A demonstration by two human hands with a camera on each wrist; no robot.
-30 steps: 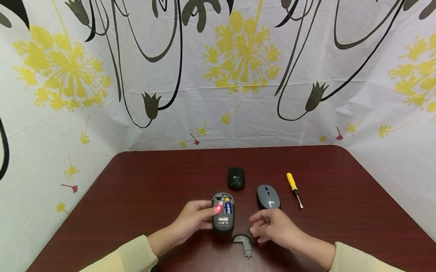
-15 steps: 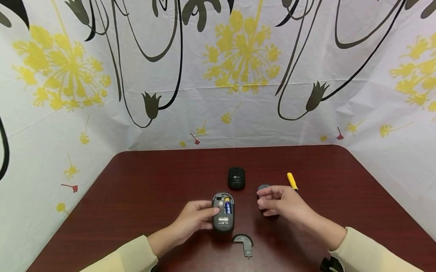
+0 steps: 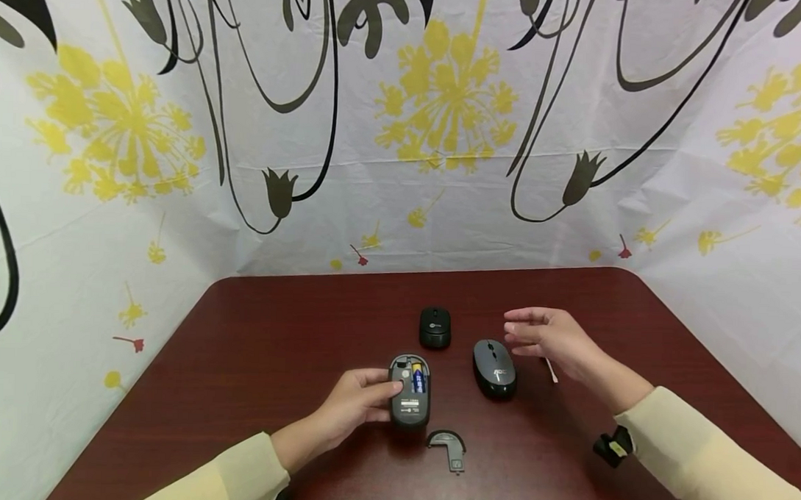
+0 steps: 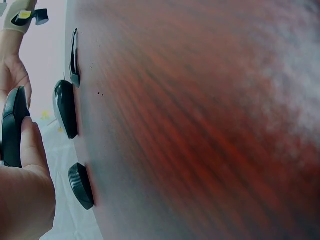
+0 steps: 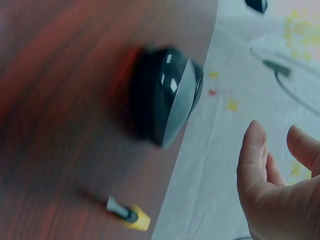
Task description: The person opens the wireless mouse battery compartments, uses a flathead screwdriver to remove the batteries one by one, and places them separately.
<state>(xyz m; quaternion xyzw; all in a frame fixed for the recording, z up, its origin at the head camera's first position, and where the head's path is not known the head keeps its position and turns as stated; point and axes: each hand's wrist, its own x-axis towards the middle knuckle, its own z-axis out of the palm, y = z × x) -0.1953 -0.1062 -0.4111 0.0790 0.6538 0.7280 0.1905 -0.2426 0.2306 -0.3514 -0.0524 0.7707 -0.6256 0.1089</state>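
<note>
My left hand [image 3: 357,401] grips a dark computer mouse [image 3: 410,408], bottom side up, by its left edge. Its battery bay is uncovered and a blue and yellow battery [image 3: 419,378] sits inside. In the left wrist view the held mouse [image 4: 14,130] is edge-on between thumb and fingers. My right hand [image 3: 551,338] hovers with loosely bent, parted fingers and holds nothing. Beneath it lies a screwdriver, its yellow handle [image 5: 140,218] hidden in the head view but visible in the right wrist view. The grey mouse [image 3: 493,367] rests just left of that hand.
A small black mouse [image 3: 434,328] stands farther back on the dark red table [image 3: 305,327]. The grey battery cover [image 3: 454,452] with a curved end lies in front of the held mouse. Behind the table hangs a patterned white cloth [image 3: 389,205].
My right hand has moved from beside the battery cover, back and right over the grey mouse, to above the screwdriver. The left hand and its mouse stay put; a red glow there is gone.
</note>
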